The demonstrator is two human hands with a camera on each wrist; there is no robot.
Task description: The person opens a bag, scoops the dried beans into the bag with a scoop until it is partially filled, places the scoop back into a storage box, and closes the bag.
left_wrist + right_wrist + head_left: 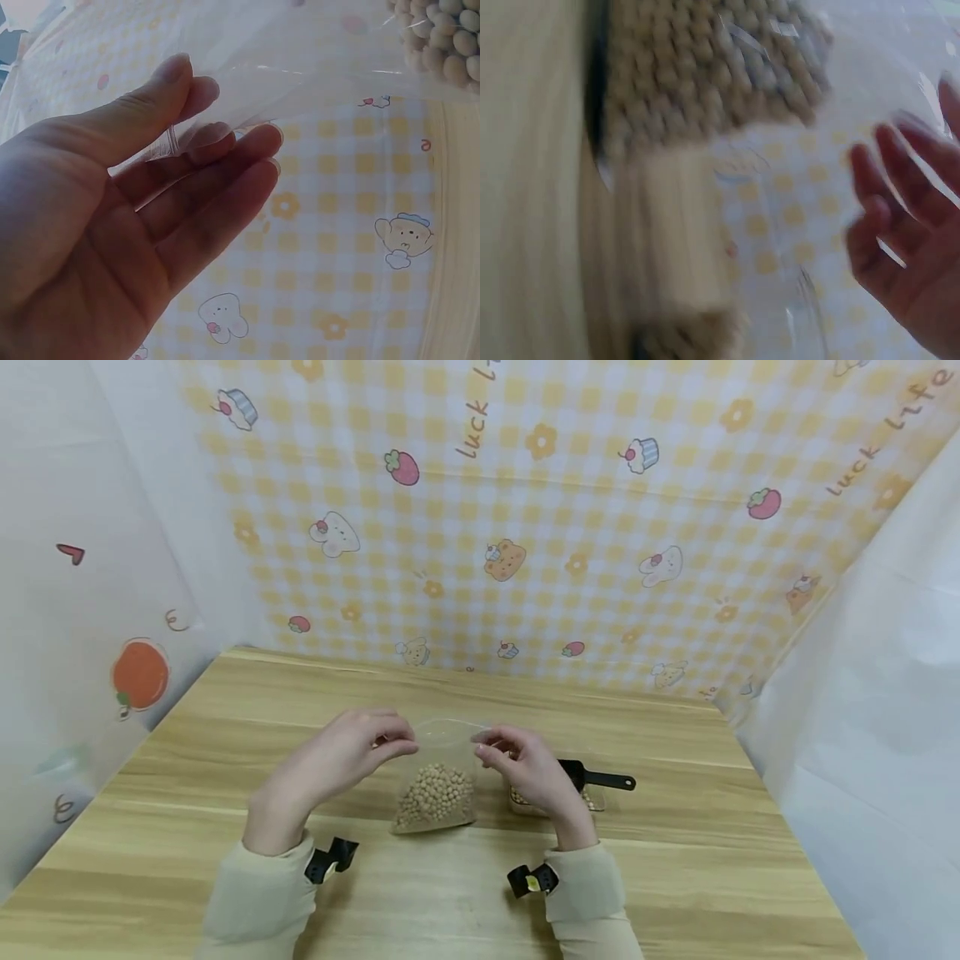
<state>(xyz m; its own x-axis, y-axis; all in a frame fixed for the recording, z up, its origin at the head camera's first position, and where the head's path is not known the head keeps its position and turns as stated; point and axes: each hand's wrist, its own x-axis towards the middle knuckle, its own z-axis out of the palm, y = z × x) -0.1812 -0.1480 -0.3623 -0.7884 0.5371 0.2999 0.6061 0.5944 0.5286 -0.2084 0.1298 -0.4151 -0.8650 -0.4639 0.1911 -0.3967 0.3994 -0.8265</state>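
Note:
A clear plastic bag (442,752) stands on the table, its lower part filled with round beige beans (435,793). Its mouth is spread between both hands. My left hand (360,743) pinches the bag's left rim between thumb and index finger; in the left wrist view the other fingers of that hand (157,172) are loosely bent. On the opposite side, my right hand (525,764) holds the right rim with thumb and fingertips. The right wrist view is blurred and cuts off part of that hand (915,217).
Partly behind the right hand, a clear box (525,808) of similar beans stands on the wooden table (675,860). A black scoop (607,779) lies in it, handle pointing right. A yellow checked cloth (450,527) hangs behind; white sheets (885,693) hang at both sides.

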